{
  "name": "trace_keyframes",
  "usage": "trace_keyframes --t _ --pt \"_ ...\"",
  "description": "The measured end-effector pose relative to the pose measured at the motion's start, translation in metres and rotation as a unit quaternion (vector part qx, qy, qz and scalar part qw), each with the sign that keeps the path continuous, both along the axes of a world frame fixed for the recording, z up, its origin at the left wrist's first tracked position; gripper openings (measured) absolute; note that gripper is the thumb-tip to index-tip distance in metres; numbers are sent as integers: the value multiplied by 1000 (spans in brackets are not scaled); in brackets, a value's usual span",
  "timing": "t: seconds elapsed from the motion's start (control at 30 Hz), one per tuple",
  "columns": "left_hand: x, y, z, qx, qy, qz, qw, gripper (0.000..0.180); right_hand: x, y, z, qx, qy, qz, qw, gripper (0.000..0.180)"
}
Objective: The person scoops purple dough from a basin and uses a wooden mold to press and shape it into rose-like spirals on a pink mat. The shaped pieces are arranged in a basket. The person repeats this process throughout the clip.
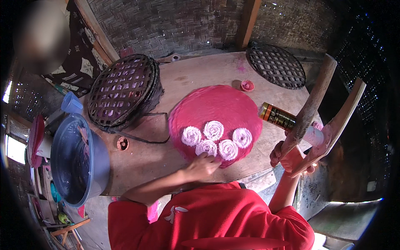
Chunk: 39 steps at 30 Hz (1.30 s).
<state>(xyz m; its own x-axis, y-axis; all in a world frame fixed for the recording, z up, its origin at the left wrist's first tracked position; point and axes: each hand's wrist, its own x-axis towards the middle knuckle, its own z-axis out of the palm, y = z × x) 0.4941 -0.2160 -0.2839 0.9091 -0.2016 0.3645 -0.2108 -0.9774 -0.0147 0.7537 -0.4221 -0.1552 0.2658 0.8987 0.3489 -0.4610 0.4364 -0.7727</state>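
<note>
Several pale lilac coils of thin dough strands (213, 130) lie on a round pink-red mat (221, 100) on the table. My left hand (203, 166) is at the mat's near edge with its fingers curled together, touching the nearest coil. Whether a strand is between those fingertips is hidden. Off to the right, my right hand (287, 158) is closed around the lower end of a wooden hand press (312, 104). The press has two long handles that spread apart upward. A pale cylinder (313, 136) and pink dough (328, 134) show between them.
A gold-topped can (278, 116) lies beside the press. Stacked woven racks (121, 91) stand at the left, and one flat woven rack (276, 66) at the far right. A large blue basin (98, 166) is at the left edge. Two small cups (247, 86) (123, 143) sit on the table.
</note>
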Motion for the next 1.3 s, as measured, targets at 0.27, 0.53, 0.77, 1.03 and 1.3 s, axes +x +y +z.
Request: trace_keyframes --t 0.27,0.53,0.77,1.03,1.3 --pt "-49 137 18 99 1 90 991 16 -8 8 -3 -5 3 38 999 112" --pt "46 156 150 -146 -202 235 939 67 -26 18 -17 -54 -32 159 985 113" --pt "79 56 249 -741 -83 -296 597 94 -61 37 -38 -5 118 390 913 132" --pt "66 109 155 -915 -115 -197 334 66 -37 49 -1 -315 45 417 851 129" --pt "38 122 37 -944 -262 -166 110 62 -59 85 11 -511 -87 257 816 88"
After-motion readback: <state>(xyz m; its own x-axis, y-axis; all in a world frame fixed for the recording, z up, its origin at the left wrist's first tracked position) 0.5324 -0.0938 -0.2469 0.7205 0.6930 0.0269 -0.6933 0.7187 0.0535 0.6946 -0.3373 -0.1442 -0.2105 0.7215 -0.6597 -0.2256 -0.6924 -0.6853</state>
